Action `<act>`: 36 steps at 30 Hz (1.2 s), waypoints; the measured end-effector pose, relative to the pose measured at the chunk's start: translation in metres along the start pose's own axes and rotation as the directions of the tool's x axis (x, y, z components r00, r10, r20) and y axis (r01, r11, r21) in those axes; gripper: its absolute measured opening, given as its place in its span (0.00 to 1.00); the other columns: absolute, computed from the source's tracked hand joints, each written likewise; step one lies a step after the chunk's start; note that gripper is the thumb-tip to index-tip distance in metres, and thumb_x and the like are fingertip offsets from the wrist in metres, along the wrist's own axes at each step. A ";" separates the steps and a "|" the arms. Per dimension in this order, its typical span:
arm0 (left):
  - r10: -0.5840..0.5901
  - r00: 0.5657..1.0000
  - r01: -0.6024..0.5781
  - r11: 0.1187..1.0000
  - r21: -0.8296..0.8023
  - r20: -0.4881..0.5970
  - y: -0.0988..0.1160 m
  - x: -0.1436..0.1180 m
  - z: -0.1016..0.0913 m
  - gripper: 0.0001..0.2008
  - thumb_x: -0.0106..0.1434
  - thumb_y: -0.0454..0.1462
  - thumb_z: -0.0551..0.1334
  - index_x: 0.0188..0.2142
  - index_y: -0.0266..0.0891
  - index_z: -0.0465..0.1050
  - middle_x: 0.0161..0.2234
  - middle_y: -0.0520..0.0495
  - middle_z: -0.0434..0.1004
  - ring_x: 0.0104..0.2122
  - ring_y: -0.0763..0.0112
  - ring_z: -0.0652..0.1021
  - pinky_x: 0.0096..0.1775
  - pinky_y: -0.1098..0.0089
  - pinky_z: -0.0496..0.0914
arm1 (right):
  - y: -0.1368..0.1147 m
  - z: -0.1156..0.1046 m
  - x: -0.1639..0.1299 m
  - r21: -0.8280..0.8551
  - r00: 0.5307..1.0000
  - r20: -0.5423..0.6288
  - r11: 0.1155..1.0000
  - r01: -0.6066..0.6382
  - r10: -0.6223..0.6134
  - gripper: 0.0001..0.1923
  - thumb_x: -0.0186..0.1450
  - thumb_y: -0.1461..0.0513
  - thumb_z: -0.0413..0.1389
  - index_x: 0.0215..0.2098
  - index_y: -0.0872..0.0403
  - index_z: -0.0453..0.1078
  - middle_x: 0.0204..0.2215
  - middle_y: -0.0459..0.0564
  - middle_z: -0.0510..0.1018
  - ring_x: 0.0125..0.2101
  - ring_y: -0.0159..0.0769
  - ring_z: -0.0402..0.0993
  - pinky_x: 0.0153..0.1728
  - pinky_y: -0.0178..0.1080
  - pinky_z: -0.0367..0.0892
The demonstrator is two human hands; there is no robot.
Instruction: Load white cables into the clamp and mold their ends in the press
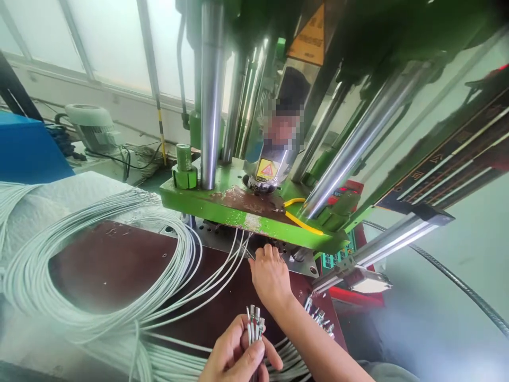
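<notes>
1. a small bundle of metal-tipped cable ends (254, 323) is grasped in the grip of the left hand (234, 353), low in the view and just above the dark brown surface (115, 265).
2. the right hand (270, 276) is stretched forward to the die area under the green press plate (238, 204); its fingertips are hidden there, so it cannot be told whether its grip is clenched or released.
3. fingers could be crushed if the plate were brought down while the right hand is kept beneath it; the gap looks narrow.
4. a connector could be seated crooked, since the die is partly blocked from sight by the plate's edge.
5. the white cables (99, 265), coiled in wide loops on the surface and run toward the die, could be snagged or tangled by the forearm.
6. more loose metal connectors (320, 318) are laid just beside the right forearm.
7. polished steel columns (210, 90) are seen above the plate, with a yellow warning label (267, 170) on the nozzle.
8. bright frosted windows (111, 37) and an electric motor (89, 127) are seen at the left, behind a blue cabinet (27, 148).
</notes>
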State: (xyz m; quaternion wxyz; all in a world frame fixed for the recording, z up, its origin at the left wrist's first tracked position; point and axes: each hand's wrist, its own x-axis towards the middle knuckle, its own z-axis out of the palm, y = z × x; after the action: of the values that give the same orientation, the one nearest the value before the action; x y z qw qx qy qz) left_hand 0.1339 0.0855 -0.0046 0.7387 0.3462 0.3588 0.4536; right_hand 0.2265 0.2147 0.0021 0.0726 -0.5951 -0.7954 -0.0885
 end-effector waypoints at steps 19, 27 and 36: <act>-0.225 0.973 0.212 0.960 0.185 0.054 -0.014 0.018 0.046 0.25 0.51 0.57 0.65 0.25 0.38 0.65 0.19 0.49 0.72 0.18 0.77 0.64 0.22 0.73 0.52 | 0.097 -0.083 -0.133 0.833 0.883 0.461 0.303 -0.464 0.086 0.29 0.67 0.45 0.46 0.56 0.54 0.68 0.32 0.49 0.80 0.31 0.40 0.75 0.33 0.38 0.70; -0.294 0.952 0.238 0.885 0.400 0.084 -0.032 0.022 0.065 0.24 0.51 0.57 0.65 0.25 0.38 0.66 0.17 0.53 0.68 0.18 0.75 0.65 0.22 0.73 0.55 | 0.098 -0.076 -0.162 0.878 0.860 0.479 -0.089 -0.471 0.175 0.25 0.65 0.50 0.55 0.57 0.49 0.67 0.53 0.48 0.74 0.55 0.43 0.66 0.58 0.44 0.56; -0.284 0.955 0.218 0.870 0.441 0.087 -0.020 0.020 0.075 0.20 0.52 0.52 0.65 0.22 0.38 0.66 0.15 0.53 0.66 0.16 0.76 0.63 0.20 0.74 0.53 | 0.100 -0.067 -0.170 0.835 0.799 0.542 -0.059 -0.547 0.263 0.28 0.60 0.46 0.58 0.54 0.49 0.70 0.55 0.49 0.72 0.57 0.48 0.62 0.59 0.45 0.55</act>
State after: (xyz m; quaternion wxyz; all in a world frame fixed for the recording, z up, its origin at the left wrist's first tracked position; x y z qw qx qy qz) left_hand 0.2121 0.0824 0.0118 0.7223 0.4825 0.4351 0.2369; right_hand 0.3711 0.0681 0.0352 0.3852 -0.6023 -0.4277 0.5531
